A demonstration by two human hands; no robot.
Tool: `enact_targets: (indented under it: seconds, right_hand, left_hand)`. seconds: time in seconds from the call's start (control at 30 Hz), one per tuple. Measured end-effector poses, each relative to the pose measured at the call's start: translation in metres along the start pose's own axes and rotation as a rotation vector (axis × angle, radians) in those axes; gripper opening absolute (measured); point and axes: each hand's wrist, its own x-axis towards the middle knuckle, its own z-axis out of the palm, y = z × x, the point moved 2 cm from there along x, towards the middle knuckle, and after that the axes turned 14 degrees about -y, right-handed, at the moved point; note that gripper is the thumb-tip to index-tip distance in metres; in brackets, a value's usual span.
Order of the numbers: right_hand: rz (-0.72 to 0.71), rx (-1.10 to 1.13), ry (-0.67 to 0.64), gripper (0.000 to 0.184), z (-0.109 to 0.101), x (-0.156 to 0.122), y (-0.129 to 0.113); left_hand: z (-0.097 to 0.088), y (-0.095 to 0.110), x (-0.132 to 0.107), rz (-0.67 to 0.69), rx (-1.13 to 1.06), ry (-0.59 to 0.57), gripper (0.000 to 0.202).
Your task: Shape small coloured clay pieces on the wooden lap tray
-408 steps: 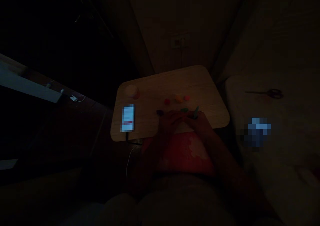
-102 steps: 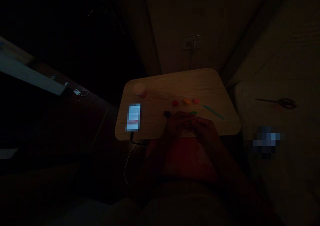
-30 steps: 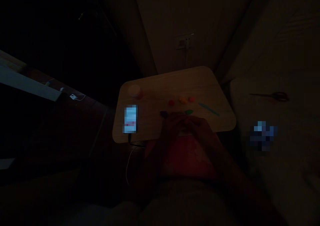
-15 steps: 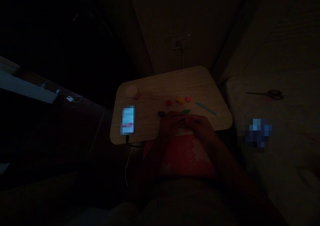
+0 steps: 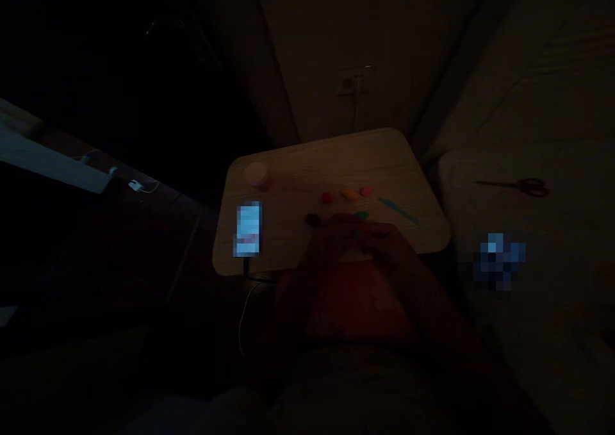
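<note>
In dim light, my left hand [image 5: 328, 236] and my right hand [image 5: 388, 241] meet above the front edge of a small wooden table. Their fingers are curled together around a small green piece of clay [image 5: 355, 234], mostly hidden. Just beyond the fingertips lies a flat green clay piece [image 5: 361, 215]. A dark lump [image 5: 313, 220] rests beside my left hand. Farther back sit a red clay ball [image 5: 327, 197], an orange lump [image 5: 350, 194] and a pink ball [image 5: 366, 191]. To their right lies a thin turquoise tool [image 5: 398, 211].
On the wooden table [image 5: 298, 166], a lidded tub [image 5: 257, 175] stands at the left, behind a lit phone [image 5: 248, 230] with a cable. Scissors [image 5: 521, 186] and a blurred blue item [image 5: 500, 261] lie on a pale surface at right. A socket [image 5: 353, 84] is on the wall.
A bit of green now shows between my fingers where it did not before. My hands have shifted only slightly, and the whole view has moved a little.
</note>
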Motion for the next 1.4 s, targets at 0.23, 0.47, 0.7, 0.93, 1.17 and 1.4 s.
enact_targets:
  seconds: [0.23, 0.47, 0.7, 0.93, 1.17, 1.4]
  right_hand:
    - [-0.032, 0.012, -0.028, 0.037, -0.005, 0.000, 0.008]
    - [-0.033, 0.056, -0.107, 0.039, 0.001, 0.002, 0.007]
    - [-0.052, 0.077, -0.198, 0.034, -0.001, 0.001, 0.010]
    - [-0.043, 0.109, -0.156, 0.037, -0.001, 0.003, 0.009]
    - [-0.014, 0.067, -0.093, 0.045, 0.002, 0.003, 0.010]
    - [-0.004, 0.062, -0.019, 0.045, 0.001, 0.002, 0.014]
  left_hand:
    - [0.011, -0.005, 0.000, -0.040, -0.039, 0.024, 0.034]
    - [0.005, -0.002, 0.000, -0.023, -0.041, 0.027, 0.037]
    - [0.003, -0.008, -0.001, -0.028, -0.112, 0.012, 0.029]
    - [0.001, -0.008, -0.001, -0.019, -0.112, 0.064, 0.027]
    - [-0.001, -0.006, -0.003, -0.080, -0.012, 0.157, 0.034]
    - [0.002, -0.006, -0.008, -0.047, 0.247, 0.127, 0.024]
